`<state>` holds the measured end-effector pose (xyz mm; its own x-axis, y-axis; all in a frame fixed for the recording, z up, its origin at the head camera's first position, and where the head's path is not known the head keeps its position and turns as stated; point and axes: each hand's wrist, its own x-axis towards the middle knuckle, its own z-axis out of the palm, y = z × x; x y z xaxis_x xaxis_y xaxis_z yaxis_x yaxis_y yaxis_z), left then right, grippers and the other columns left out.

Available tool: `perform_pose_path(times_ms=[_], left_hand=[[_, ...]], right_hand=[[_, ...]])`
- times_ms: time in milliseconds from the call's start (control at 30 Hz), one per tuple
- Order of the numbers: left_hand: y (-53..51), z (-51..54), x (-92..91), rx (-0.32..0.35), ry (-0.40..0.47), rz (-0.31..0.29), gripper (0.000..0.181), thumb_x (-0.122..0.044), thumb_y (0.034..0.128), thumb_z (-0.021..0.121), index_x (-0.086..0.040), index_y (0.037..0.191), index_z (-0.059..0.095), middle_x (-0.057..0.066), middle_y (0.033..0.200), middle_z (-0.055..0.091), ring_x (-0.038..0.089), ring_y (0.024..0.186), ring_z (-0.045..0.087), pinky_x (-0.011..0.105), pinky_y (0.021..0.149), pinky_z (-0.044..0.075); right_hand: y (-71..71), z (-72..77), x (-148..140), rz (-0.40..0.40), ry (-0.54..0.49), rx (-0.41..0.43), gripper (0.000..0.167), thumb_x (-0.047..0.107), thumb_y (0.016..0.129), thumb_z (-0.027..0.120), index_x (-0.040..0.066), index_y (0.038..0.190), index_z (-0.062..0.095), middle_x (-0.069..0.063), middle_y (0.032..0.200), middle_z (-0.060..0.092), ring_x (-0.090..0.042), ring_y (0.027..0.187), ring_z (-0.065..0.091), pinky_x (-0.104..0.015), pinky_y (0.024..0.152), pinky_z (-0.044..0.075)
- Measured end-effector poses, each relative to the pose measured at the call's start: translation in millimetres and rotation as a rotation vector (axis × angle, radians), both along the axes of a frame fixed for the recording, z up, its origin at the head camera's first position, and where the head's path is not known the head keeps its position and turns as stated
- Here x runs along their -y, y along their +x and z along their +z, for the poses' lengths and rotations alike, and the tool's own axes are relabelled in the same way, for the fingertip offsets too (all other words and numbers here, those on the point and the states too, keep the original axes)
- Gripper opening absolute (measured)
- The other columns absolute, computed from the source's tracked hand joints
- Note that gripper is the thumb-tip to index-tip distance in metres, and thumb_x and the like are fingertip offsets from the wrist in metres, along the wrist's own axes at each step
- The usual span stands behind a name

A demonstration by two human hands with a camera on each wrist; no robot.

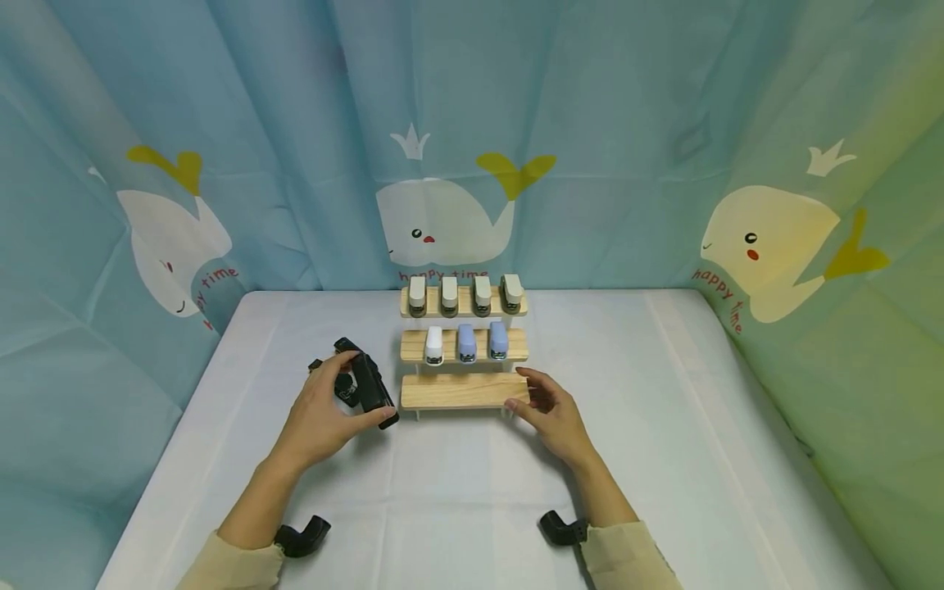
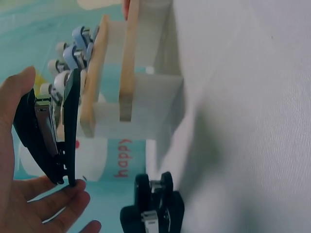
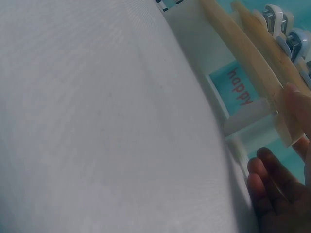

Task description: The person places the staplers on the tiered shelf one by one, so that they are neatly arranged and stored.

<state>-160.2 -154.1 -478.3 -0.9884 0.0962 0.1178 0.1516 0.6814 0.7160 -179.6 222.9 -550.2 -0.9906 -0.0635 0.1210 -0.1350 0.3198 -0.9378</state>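
My left hand [image 1: 322, 412] holds a black stapler [image 1: 371, 383] by its two ends, thumb at one end and fingers at the other, raised above the table. In the left wrist view the stapler [image 2: 48, 131] shows its metal channel between two black arms. Just beyond it, more black staplers [image 1: 345, 385] lie on the table. My right hand [image 1: 555, 416] grips the right end of the lowest wooden shelf [image 1: 465, 392] of a three-step stand. In the right wrist view the thumb lies on the board [image 3: 257, 68], with other fingers below it.
On the middle step stand a white stapler [image 1: 433, 345] and two blue staplers [image 1: 467, 342]. Several small cream-topped staplers [image 1: 449, 296] line the top step. A patterned curtain [image 1: 605, 229] hangs behind the white table [image 1: 664, 434]. Black curved pieces [image 1: 304, 537] sit at both wrists.
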Motion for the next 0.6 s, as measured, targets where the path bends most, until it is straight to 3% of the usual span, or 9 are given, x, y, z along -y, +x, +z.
perform_pose_path(times_ms=[267, 600], left_hand=[[-1.1, -2.7, -15.3, -0.028, -0.047, -0.062, 0.109, -0.073, 0.0709, 0.083, -0.018, 0.156, 0.042, 0.008, 0.152, 0.051, 0.034, 0.137, 0.05, 0.059, 0.106, 0.048], [-1.4, -6.0, -34.4, -0.025, -0.079, -0.118, 0.113, -0.08, 0.0654, 0.082, -0.022, 0.155, 0.044, 0.005, 0.157, 0.048, 0.032, 0.145, 0.046, 0.06, 0.11, 0.046]], right_hand=[[-0.1, -0.1, 0, -0.002, 0.009, 0.008, 0.058, 0.019, 0.088, 0.084, 0.015, 0.142, 0.061, -0.016, 0.124, 0.068, -0.018, 0.105, 0.063, -0.022, 0.088, 0.052], [0.2, 2.5, 1, 0.01, -0.013, 0.003, 0.06, 0.014, 0.089, 0.083, 0.01, 0.144, 0.06, -0.02, 0.124, 0.067, -0.021, 0.104, 0.063, -0.022, 0.087, 0.053]])
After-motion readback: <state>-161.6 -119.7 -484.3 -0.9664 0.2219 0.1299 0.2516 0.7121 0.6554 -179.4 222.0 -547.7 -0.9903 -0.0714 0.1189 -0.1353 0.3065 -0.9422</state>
